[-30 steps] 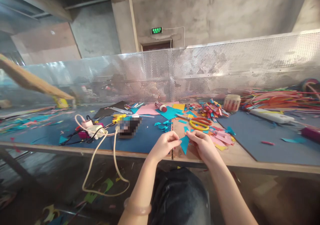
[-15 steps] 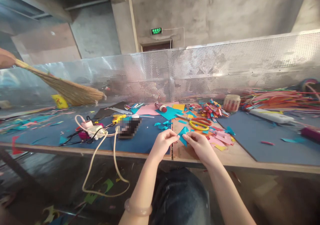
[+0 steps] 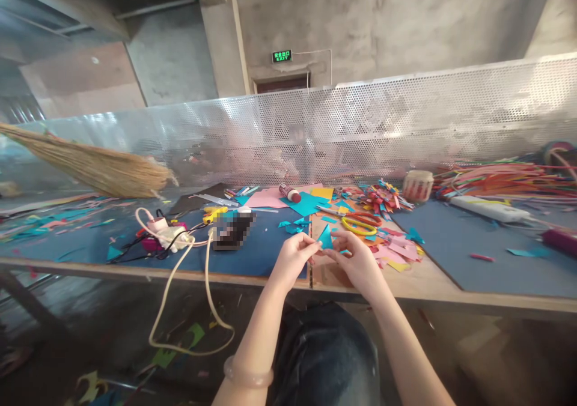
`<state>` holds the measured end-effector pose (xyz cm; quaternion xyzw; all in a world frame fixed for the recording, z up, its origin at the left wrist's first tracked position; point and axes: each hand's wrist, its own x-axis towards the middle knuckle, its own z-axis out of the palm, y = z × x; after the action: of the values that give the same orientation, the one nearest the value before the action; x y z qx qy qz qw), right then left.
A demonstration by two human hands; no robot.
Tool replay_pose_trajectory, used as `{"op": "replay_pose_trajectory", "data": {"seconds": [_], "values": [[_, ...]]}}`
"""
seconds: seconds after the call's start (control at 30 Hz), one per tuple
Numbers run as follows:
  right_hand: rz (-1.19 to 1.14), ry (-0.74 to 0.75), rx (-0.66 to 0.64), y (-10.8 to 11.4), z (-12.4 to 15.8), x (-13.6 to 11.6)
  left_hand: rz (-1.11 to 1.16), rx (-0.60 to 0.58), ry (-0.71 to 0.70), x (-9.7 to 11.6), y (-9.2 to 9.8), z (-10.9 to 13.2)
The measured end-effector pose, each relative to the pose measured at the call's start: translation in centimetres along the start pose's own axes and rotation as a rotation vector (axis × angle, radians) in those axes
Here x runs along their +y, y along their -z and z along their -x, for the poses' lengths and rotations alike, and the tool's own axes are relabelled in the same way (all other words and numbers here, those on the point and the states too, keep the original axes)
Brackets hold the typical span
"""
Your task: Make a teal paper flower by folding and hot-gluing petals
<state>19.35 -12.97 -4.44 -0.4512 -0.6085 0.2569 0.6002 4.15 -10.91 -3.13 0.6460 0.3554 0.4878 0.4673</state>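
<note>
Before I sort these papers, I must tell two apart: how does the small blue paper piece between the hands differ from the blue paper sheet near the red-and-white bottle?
The small blue paper piece is pinched by the left hand; the blue paper sheet lies on the wooden workbench. The piece looks triangular and small; the sheet is plainly larger. Both are blue.

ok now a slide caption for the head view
Small blue paper piece, left hand pinching it and right hand at its edge, above a worktable strewn with colourful scraps.

Concrete wall (image 3: 406, 27), lit exit sign (image 3: 282, 56), perforated metal divider (image 3: 433, 118)
</note>
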Motion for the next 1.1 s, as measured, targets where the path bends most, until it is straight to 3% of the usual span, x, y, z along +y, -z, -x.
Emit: {"op": "replay_pose_trajectory", "data": {"seconds": [0.43, 0.63, 0.8, 1.0, 1.1], "values": [[0.048, -0.037, -0.103, 0.8, 0.1, -0.5, -0.045, -0.036, -0.034, 0.4, 0.1, 0.2], [-0.008, -0.034, -0.112, 0.7, 0.0, 0.0, -0.026, -0.053, -0.006, 0.5, 0.1, 0.2], [0.007, 0.001, -0.035, 0.3, 0.1, -0.1, -0.085, -0.038, -0.024, 0.3, 0.2, 0.2], [0.096, -0.005, -0.141, 0.8, 0.2, -1.1, -0.097, -0.053, -0.023, 0.5, 0.2, 0.4], [0.083, -0.051, -0.11, 1.0, 0.2, -1.2, -0.109, -0.046, -0.027, 0.8, 0.1, 0.5]]}}
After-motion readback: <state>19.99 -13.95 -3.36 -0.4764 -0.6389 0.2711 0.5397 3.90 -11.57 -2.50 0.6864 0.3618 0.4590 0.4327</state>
